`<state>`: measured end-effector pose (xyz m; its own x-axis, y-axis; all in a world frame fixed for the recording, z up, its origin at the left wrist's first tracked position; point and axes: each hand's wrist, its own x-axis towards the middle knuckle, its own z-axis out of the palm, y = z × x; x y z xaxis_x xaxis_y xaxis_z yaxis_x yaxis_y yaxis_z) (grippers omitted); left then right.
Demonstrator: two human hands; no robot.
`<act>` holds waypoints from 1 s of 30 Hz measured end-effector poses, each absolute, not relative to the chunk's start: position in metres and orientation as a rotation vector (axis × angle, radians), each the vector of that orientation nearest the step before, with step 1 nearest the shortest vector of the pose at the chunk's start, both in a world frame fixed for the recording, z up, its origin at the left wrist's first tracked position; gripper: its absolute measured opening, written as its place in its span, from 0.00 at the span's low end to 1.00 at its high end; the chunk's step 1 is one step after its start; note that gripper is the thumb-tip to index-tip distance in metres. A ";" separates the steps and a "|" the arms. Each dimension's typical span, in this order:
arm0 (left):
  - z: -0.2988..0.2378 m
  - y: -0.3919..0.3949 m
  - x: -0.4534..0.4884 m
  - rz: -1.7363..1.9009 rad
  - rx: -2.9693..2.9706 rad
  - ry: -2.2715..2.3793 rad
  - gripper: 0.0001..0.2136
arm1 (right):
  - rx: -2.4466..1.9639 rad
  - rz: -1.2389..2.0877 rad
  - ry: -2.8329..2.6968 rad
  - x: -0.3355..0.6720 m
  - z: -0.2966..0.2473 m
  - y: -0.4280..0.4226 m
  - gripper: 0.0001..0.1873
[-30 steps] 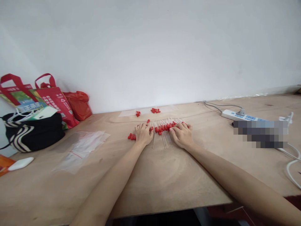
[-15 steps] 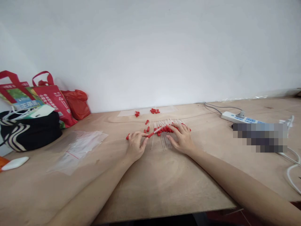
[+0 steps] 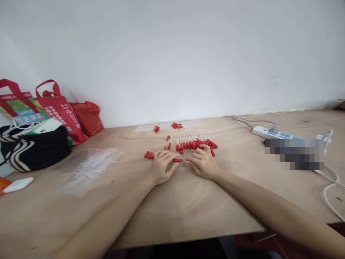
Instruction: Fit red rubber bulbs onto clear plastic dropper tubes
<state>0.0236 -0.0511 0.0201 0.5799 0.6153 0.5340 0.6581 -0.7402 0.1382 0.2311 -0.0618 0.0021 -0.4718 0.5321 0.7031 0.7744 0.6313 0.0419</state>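
Observation:
Between the fingers of my left hand (image 3: 163, 166) is a red rubber dropper bulb (image 3: 177, 160), held level just above the table. A clear tube runs from the bulb into my right hand (image 3: 202, 162), whose fingers are pinched on it. Together they look like one dropper. Behind my hands lies a row of droppers (image 3: 195, 144) with red bulbs toward me and tubes pointing away. Several bare clear tubes (image 3: 185, 154) lie under and beside my right fingers. Loose red bulbs (image 3: 149, 155) lie left of my left hand, and a few more sit farther back.
Small piles of red bulbs (image 3: 176, 126) lie by the wall on clear plastic sheets (image 3: 144, 128). Clear zip bags (image 3: 91, 169) are at left, near a black bag (image 3: 40, 149) and a red shopping bag (image 3: 63, 117). A power strip (image 3: 279, 133) with cables is at right.
My right hand has moved from the dropper row toward my left hand and now grips the tube. The dropper has turned from slanted to level, uncovering more of the row.

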 end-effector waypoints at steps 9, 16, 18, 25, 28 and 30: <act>0.012 -0.048 0.029 -0.795 -2.685 -1.105 0.12 | -0.943 -0.440 -2.243 0.230 0.005 -0.067 0.14; 0.014 -0.051 0.026 -0.796 -2.711 -1.073 0.11 | -0.961 -0.417 -2.259 0.233 0.005 -0.068 0.14; 0.013 -0.050 0.026 -0.796 -2.724 -1.092 0.11 | -0.962 -0.426 -2.260 0.233 0.005 -0.067 0.14; 0.012 -0.051 0.027 -0.857 -2.722 -1.046 0.11 | -0.955 -0.422 -2.231 0.233 0.002 -0.068 0.14; 0.013 -0.050 0.019 -0.951 -2.670 -1.073 0.11 | -1.004 -0.400 -2.163 0.244 0.001 -0.067 0.14; 0.013 -0.047 0.011 -1.049 -2.599 -1.143 0.11 | -1.130 -0.391 -2.036 0.253 -0.001 -0.065 0.15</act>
